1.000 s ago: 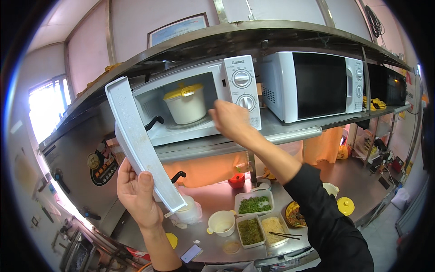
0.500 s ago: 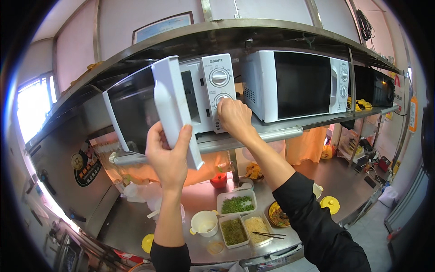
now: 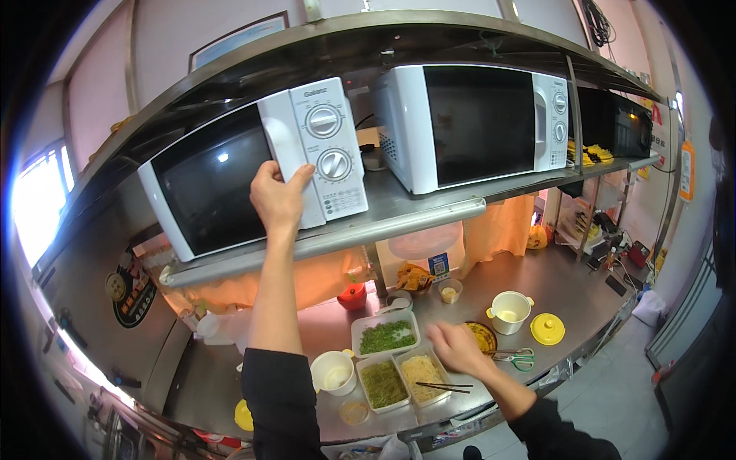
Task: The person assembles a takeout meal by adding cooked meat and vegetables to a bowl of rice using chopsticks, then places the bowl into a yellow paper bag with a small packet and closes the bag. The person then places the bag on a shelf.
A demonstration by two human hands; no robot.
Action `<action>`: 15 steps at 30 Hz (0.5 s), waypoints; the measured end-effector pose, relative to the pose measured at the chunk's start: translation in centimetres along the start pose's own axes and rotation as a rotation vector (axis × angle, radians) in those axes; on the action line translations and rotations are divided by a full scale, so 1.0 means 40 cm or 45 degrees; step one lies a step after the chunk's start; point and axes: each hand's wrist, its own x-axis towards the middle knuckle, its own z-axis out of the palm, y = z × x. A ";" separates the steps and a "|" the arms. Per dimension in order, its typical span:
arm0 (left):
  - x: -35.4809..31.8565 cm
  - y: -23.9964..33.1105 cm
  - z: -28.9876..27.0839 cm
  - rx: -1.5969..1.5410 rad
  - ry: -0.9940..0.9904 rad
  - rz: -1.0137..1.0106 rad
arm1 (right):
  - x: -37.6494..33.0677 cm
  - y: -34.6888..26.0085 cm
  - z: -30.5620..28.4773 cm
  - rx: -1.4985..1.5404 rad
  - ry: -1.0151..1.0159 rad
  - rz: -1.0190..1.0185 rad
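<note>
My left hand [image 3: 277, 198] is raised and pressed flat against the closed door of the white microwave [image 3: 253, 165] on the steel shelf [image 3: 399, 218], fingers spread near the door's right edge beside the two dials. My right hand [image 3: 458, 349] is low over the steel counter [image 3: 567, 287], fingers apart and holding nothing, just above a white tray of pale shredded food with chopsticks [image 3: 441, 386] lying across it. Two white trays of green chopped food [image 3: 385, 337] sit to its left.
A second white microwave [image 3: 479, 123] and a black one [image 3: 613, 123] stand further right on the shelf. The counter holds a white pot [image 3: 508, 310], a yellow lid [image 3: 547, 329], green-handled scissors [image 3: 515, 356], a white cup [image 3: 334, 372] and a red pot [image 3: 353, 296].
The microwave door swung from open to fully shut under my left hand. My right hand left the microwave's dial panel and dropped down to the counter trays.
</note>
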 end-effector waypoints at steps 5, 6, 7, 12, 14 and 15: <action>-0.016 -0.001 0.068 -0.062 0.035 0.088 | -0.527 0.420 -0.055 0.001 0.058 0.946; -0.016 -0.018 0.060 -0.125 0.057 0.140 | -0.632 0.469 -0.055 -0.195 0.050 0.945; -0.030 -0.011 0.056 -0.162 0.050 0.124 | -0.735 0.527 -0.060 -0.297 -0.043 1.051; -0.186 0.087 0.193 -0.138 0.286 0.255 | -0.909 0.638 -0.130 0.005 -0.216 1.463; -0.264 0.205 0.284 -0.109 -0.030 0.293 | -0.842 0.664 -0.121 -0.024 -0.202 1.169; -0.309 0.228 0.368 -0.202 -0.154 0.274 | -0.836 0.680 -0.142 0.002 -0.185 1.148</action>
